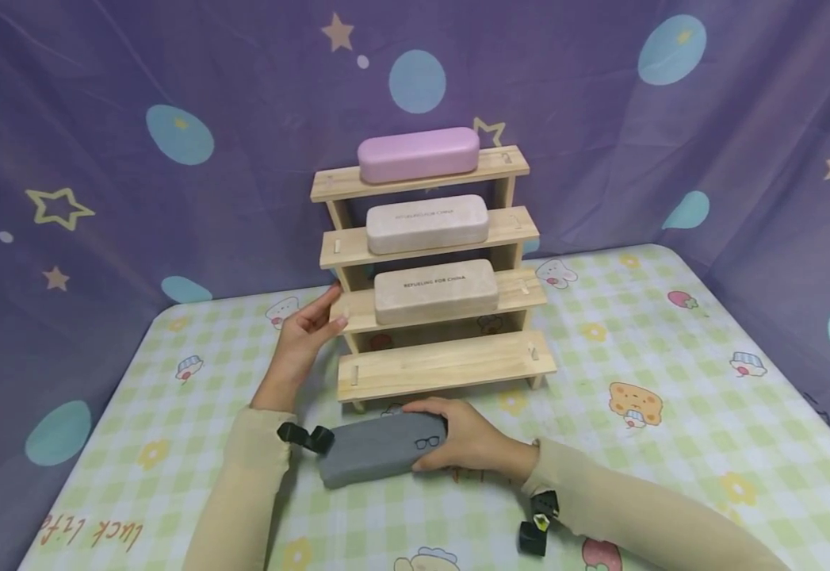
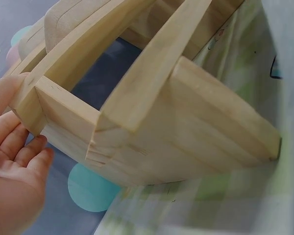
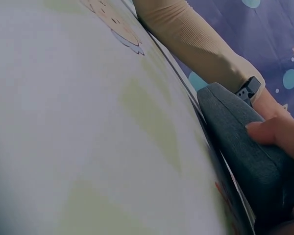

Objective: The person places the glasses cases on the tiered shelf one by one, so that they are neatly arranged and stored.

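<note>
A wooden tiered display stand [image 1: 443, 366] rises in steps at the middle of the table. My left hand [image 1: 299, 349] holds the left end of its second step from the bottom; in the left wrist view the thumb lies over the plank and the fingers [image 2: 36, 147] are beneath it. In front of the stand, my right hand [image 1: 468, 438] grips the right end of a grey glasses case [image 1: 379, 450] with a small glasses drawing on it. The right wrist view shows the thumb [image 3: 269, 131] pressed on the side of the case, low over or on the table.
One pink case [image 1: 418, 155] sits on the top step. A whitish case [image 1: 427, 225] and a beige case [image 1: 436, 292], both lettered, occupy the two steps below. The bottom step is bare. A checked cloth [image 1: 671, 333] covers the table, with a purple curtain [image 1: 564, 103] behind.
</note>
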`<state>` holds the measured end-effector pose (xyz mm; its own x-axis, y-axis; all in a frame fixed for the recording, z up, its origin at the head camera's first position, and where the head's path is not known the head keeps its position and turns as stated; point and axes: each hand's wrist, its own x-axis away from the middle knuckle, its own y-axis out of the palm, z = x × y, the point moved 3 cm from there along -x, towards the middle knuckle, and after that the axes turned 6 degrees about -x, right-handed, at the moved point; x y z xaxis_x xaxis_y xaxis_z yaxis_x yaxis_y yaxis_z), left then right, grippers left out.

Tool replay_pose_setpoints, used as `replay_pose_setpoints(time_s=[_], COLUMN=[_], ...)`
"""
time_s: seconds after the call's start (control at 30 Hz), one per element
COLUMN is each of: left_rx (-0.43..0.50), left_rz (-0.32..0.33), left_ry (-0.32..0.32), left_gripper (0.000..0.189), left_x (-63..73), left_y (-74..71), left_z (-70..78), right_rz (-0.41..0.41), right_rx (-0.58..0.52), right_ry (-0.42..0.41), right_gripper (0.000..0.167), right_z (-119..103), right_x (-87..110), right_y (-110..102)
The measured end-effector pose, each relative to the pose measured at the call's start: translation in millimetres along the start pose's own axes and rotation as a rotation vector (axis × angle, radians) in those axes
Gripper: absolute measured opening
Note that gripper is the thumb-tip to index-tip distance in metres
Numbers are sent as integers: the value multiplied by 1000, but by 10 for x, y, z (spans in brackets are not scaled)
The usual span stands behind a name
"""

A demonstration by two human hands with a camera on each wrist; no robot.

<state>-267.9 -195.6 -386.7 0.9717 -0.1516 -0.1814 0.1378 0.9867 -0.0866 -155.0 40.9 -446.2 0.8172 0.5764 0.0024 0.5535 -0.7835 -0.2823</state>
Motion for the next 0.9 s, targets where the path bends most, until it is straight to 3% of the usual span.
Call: replay_pose_setpoints(time_s=[0.33, 0.63, 0.9], left_rx=[-27, -21, -15], left_rz=[9, 2, 13], left_ry=[1, 0, -10], left_gripper=[55, 55, 55], left_x=[-19, -24, -10], left_y=[6, 10, 5], left_z=[-8, -11, -8], right_rz=[2, 57, 75], right_rx=[-20, 44, -3], right_ry=[-29, -46, -78], right_gripper=[73, 75, 73], right_z=[12, -53, -179], right_x=[172, 323, 397], right_y=[-205, -387, -564])
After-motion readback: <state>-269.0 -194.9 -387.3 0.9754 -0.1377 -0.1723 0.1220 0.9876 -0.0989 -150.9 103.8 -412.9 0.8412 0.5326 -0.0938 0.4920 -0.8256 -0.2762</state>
